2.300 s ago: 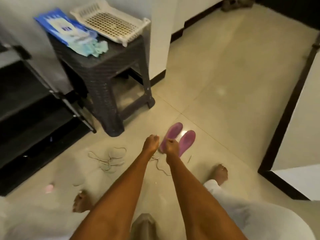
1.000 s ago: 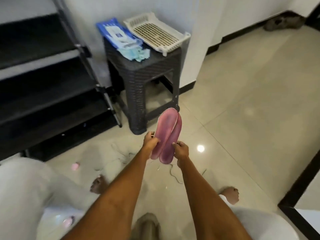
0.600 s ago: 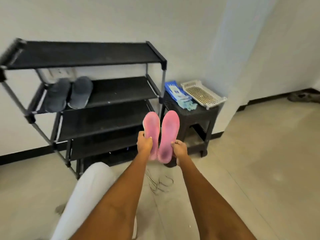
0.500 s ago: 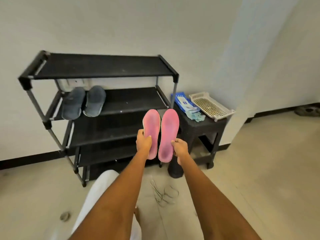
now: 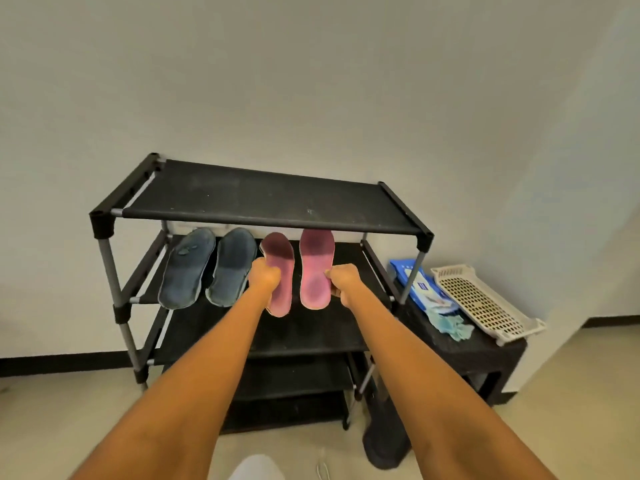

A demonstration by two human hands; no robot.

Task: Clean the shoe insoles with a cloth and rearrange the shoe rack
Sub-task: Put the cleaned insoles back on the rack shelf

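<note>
A black shoe rack with several shelves stands against the wall. My left hand grips the left pink insole by its edge. My right hand grips the right pink insole. Both pink insoles are held over the second shelf, toes pointing under the top shelf; I cannot tell whether they touch the shelf. Two dark blue-grey insoles lie side by side on the same shelf, left of the pink pair. A crumpled pale green cloth lies on the stool to the right.
A dark wicker stool stands right of the rack, holding a blue wipes pack and a cream plastic tray. A white shoelace lies on the tiled floor near my knee.
I lifted both pink insoles off the floor, raised them in front of the rack, and pushed them forward over the second shelf beside the blue-grey pair. The view rose and moved closer.
</note>
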